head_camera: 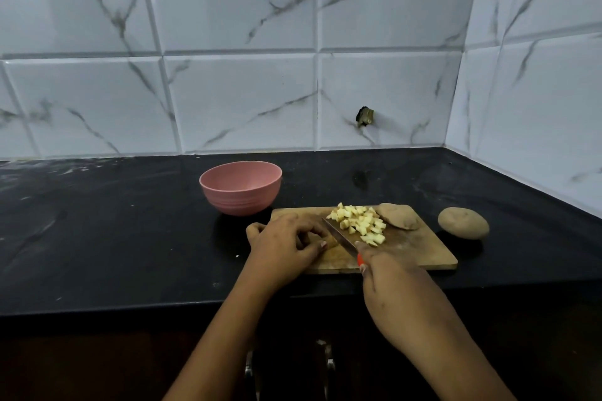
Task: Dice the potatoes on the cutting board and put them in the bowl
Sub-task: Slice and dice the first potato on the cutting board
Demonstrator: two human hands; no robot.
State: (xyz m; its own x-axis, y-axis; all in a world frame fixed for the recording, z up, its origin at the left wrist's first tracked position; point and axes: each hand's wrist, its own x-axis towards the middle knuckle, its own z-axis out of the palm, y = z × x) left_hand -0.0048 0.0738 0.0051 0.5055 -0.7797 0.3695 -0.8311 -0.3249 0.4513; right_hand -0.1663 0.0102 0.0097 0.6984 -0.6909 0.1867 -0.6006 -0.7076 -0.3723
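Observation:
A wooden cutting board (420,254) lies on the black counter. On it sits a pile of pale diced potato (360,223) and, behind that, a brown potato half (398,215). My left hand (286,246) curls over a piece of potato at the board's left end; the piece is mostly hidden. My right hand (387,273) grips a knife (340,237) with an orange handle, its blade angled up-left beside my left fingers. A pink bowl (240,187) stands behind the board's left corner, and its inside is not visible. A whole potato (463,222) lies off the board to the right.
The black counter (114,231) stretches left of the bowl, with its front edge just below my wrists. Marbled white tile walls rise behind and at the right, meeting in a corner. A dark hole (365,116) marks the back wall.

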